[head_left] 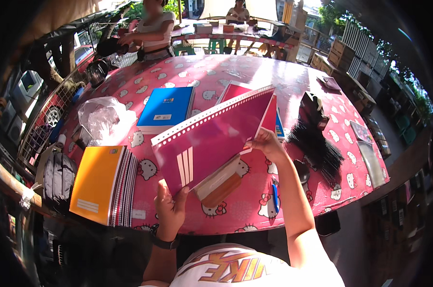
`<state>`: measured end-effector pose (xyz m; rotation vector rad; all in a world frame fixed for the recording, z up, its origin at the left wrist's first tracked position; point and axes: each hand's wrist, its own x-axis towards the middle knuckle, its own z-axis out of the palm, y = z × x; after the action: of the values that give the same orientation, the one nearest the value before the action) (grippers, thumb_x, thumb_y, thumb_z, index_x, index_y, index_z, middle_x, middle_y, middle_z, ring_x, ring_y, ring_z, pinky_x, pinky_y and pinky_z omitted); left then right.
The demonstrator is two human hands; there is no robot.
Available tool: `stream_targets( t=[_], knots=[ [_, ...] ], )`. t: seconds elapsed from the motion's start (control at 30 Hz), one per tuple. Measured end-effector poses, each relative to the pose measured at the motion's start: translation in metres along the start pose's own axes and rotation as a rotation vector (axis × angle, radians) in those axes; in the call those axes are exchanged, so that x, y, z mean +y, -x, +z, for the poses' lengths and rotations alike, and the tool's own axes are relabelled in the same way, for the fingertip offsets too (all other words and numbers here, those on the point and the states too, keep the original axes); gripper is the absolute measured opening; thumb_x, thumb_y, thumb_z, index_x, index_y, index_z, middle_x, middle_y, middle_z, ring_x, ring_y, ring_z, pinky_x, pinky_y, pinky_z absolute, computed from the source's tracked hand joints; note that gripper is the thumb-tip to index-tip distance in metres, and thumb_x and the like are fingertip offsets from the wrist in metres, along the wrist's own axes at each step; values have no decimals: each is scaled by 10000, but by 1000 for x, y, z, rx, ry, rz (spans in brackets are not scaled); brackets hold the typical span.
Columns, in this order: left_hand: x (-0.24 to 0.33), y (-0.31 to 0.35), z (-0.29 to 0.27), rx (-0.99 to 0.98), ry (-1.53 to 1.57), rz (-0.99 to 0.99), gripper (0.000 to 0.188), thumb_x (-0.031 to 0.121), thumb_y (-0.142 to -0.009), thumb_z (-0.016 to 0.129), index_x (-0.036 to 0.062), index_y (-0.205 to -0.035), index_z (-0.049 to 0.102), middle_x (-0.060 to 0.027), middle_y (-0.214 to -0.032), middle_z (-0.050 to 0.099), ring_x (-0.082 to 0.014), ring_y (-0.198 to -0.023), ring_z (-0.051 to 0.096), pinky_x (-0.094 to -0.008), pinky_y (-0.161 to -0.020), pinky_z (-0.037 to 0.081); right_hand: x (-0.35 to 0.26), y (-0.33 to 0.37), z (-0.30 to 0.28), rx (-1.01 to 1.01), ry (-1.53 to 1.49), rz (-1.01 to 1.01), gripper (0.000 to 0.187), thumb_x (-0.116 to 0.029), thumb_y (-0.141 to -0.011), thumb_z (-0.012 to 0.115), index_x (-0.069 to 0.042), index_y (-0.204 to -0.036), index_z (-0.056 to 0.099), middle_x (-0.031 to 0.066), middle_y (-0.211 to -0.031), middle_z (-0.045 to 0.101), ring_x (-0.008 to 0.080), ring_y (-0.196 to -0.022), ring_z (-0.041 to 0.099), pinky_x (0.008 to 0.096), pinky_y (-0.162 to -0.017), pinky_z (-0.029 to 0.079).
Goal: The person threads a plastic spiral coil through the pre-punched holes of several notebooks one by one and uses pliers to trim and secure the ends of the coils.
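Observation:
A purple notebook cover (216, 138) with a row of punched holes along its top edge is held tilted above the table. My left hand (171, 208) grips its lower left corner, thumb in front. At its right edge, my right hand (268, 145) pinches the cover, where a second panel shows folded behind it. Beneath the cover lies a wooden block (221, 185), partly hidden. A red notebook cover (233, 91) is partly hidden behind the purple one. Right of the block is a blue pen-like tool (276, 196). Black spiral binding coils (317, 150) lie further right.
Yellow spiral notebooks (99, 177) are stacked at left, near a grey bag (58, 179). Beyond are a clear plastic bag (106, 119) and blue notebooks (166, 105). A pouch (373, 162) lies by the right edge of the pink tablecloth (255, 215). Two people (156, 28) are at the back.

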<state>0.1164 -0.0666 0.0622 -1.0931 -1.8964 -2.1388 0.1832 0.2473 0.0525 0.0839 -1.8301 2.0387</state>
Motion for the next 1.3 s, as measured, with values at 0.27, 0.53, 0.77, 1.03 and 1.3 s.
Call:
stream_targets(
  t=[0.27, 0.53, 0.77, 1.03, 1.3],
  knots=[
    [-12, -16, -29, 4, 87, -61, 227, 48, -854, 628, -14, -1032, 502, -43, -900, 617, -56, -746, 527, -217, -660, 437, 15, 56, 20, 24, -29, 8, 294, 56, -802, 635, -17, -1084, 595, 38, -986, 656, 118, -905, 617, 277, -827, 508],
    [-66, 8, -40, 77, 172, -170, 298, 71, -847, 635, -14, -1090, 487, -39, -961, 566, -64, -894, 494, -220, -792, 384, 64, 103, 39, 284, 136, 53, 264, 64, -801, 632, -28, -1042, 574, 37, -975, 646, 113, -914, 600, 286, -827, 496],
    [-99, 10, -43, 289, 167, -513, 702, 186, -821, 674, -71, -1351, 292, -85, -1136, 477, -163, -1060, 457, -262, -948, 324, 71, 126, 105, 380, 453, 342, 492, -64, -771, 630, -4, -1230, 462, 123, -1134, 580, 174, -1058, 533, 293, -903, 407],
    [-25, -54, -59, 157, 428, -74, 517, 247, -811, 659, -20, -1205, 457, -92, -1003, 545, -184, -981, 526, -326, -891, 401, -27, 89, 130, 350, 3, -489, 498, -163, -788, 693, -13, -1213, 480, 129, -1157, 542, 187, -1111, 483, 332, -934, 372],
    [-34, -63, -38, 260, 488, -108, 197, 181, -888, 495, 2, -953, 544, -51, -765, 521, -154, -770, 511, -304, -764, 418, -41, 66, 168, 636, 125, -356, 259, 63, -833, 561, -36, -1069, 526, 15, -811, 448, 86, -707, 447, 206, -687, 389]
  ],
)
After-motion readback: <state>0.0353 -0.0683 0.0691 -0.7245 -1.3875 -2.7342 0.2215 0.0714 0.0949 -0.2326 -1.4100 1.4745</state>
